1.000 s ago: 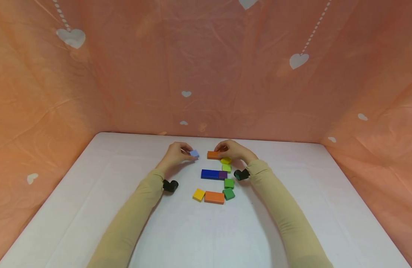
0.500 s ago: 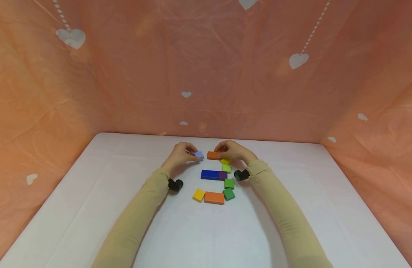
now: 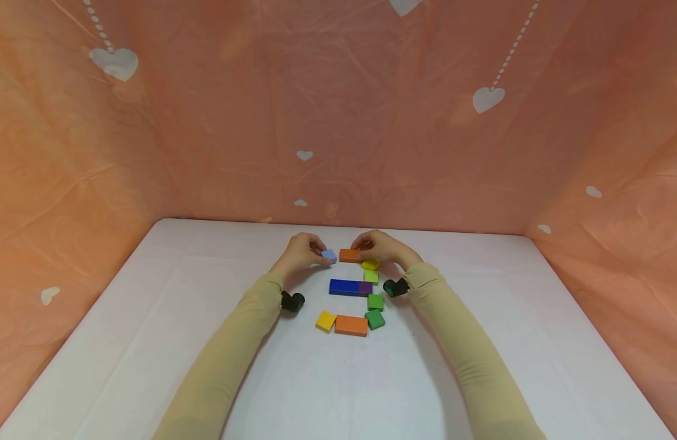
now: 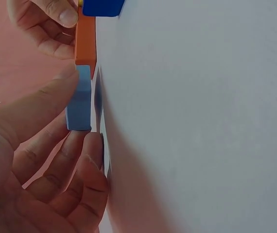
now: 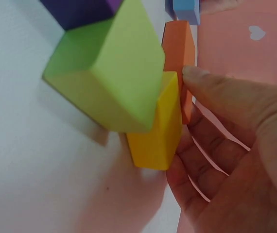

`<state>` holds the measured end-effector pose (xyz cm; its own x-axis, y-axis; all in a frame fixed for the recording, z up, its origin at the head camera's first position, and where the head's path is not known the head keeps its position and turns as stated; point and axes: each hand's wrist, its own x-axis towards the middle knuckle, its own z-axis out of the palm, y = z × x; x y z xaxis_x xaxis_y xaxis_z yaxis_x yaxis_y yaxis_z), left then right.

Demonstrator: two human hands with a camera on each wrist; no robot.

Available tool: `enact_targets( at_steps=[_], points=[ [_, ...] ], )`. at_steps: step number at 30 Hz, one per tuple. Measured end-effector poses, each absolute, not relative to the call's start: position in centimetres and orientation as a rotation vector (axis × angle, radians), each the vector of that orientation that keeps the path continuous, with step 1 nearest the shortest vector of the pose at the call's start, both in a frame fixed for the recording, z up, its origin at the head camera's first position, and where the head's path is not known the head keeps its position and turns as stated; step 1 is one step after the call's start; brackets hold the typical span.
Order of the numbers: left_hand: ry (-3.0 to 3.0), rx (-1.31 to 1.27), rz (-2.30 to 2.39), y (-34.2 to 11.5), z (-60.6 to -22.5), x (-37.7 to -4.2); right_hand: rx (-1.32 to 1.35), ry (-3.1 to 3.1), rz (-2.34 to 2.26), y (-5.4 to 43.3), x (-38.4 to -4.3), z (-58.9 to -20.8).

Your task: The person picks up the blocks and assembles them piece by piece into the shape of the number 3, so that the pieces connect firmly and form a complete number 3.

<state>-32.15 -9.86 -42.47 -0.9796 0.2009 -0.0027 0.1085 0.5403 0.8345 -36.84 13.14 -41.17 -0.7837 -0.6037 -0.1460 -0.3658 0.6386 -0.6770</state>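
My left hand [image 3: 301,252] pinches a light blue block [image 3: 329,255] between thumb and fingers at the table's far side. In the left wrist view, this light blue block [image 4: 78,107] hangs close over the cloth with its shadow beside it. Just to its right lies a long orange block [image 3: 349,255]; my right hand [image 3: 386,248] grips its right end. The right wrist view shows the thumb on the orange block [image 5: 177,46] and other fingers behind it. A yellow block [image 5: 163,131] and a light green block [image 5: 104,73] sit beside that hand.
Nearer on the white table [image 3: 338,391] lie a dark blue block [image 3: 344,286], a purple block [image 3: 365,288], green blocks [image 3: 375,302], a second orange block [image 3: 351,326] and a yellow-orange block [image 3: 326,321]. A pinkish-orange curtain [image 3: 338,110] surrounds the table's back and sides.
My left hand has moved right with the light blue block, bringing it closer to the far orange block. The right hand has stayed on the orange block.
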Motion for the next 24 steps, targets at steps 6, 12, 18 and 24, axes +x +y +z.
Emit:
enact_targets(
  at_steps=[6, 12, 18, 24],
  points=[
    [2.678, 0.275, 1.414, -9.59, -42.53, -32.33, -0.762, 2.497, -0.919, 13.14, -36.87, -41.13],
    [2.676, 0.236, 1.400, -9.39, -42.69, -32.58, -0.755, 2.507, -0.908, 13.11, -36.75, -40.92],
    [2.692, 0.247, 1.382, -9.32, -42.74, -32.69, -0.758, 2.507, -0.909, 13.09, -36.74, -40.93],
    [2.680, 0.266, 1.378, -9.33, -42.69, -32.77, -0.770, 2.514, -0.900, 13.11, -36.80, -41.03]
  ],
)
